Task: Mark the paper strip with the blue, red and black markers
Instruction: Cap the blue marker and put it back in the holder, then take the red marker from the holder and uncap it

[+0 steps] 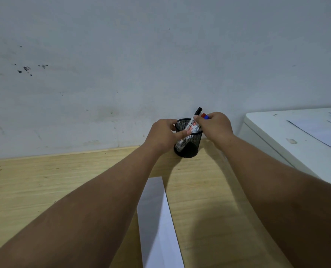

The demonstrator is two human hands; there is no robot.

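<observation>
A black mesh pen cup (188,146) stands at the back of the wooden desk (44,180), against the wall. My left hand (165,134) grips its rim on the left side. My right hand (215,125) is closed around the markers sticking out of the cup. The black marker (196,115) rises highest, with its white printed barrel showing. The red marker cap (203,114) and the blue marker cap (206,117) peek out at my fingertips. A long white paper strip (157,219) lies on the desk between my forearms, running toward me.
A white cabinet or appliance (296,136) with papers on top stands at the right, close to my right forearm. The grey wall (122,64) rises directly behind the cup.
</observation>
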